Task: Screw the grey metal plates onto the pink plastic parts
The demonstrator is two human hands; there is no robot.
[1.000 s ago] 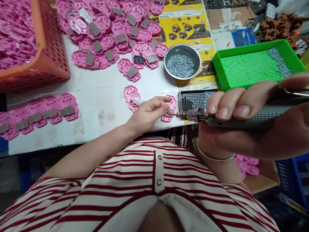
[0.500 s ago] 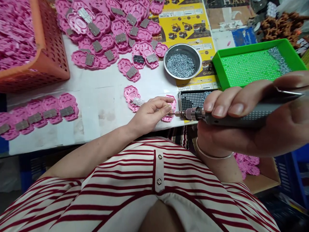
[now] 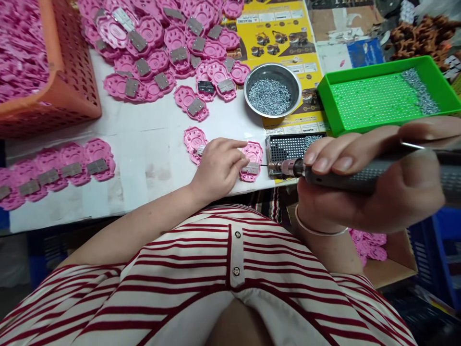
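On the yellow printed sheet (image 3: 275,53) lying over my worktop (image 3: 151,139), one small heading appeared to read "WARNING"; its remaining print was too small to make out. Pale capitals on a dark panel (image 3: 342,4) were cut off, unreadable.

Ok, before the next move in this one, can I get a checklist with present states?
1. Screwdriver gripped in right hand: ok.
2. Pink part by the left hand lying on the table: ok.
3. Metal plate on that part: ok.
4. Bit over the plate: not ok, its tip shows beside it, toward the right hand.
5. Left hand steadying the part: cannot tell, contact unclear.
6. Small metal pieces in the bowl: ok.
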